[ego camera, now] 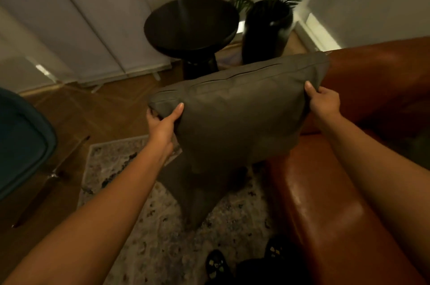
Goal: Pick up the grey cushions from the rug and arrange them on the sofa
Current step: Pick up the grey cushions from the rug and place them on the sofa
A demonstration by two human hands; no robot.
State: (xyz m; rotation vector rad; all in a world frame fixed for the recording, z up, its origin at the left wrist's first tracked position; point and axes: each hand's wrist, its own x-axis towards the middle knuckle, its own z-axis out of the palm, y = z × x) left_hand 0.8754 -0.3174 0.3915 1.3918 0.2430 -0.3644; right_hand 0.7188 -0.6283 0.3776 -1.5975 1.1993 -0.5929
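Note:
I hold a large grey cushion (237, 110) in the air with both hands, its zip edge on top. My left hand (162, 122) grips its left corner and my right hand (323, 103) grips its right edge. The cushion hangs over the left arm of the brown leather sofa (325, 203), which fills the right side. Below it, a second grey cushion (197, 196) lies on the patterned pale rug (144, 238), partly hidden by the held one.
A round black side table (190, 26) and a tall black pot with a palm (265, 31) stand behind the cushion. A teal chair (21, 140) is at the left edge. Pale curtains hang at the back. My feet show at the bottom.

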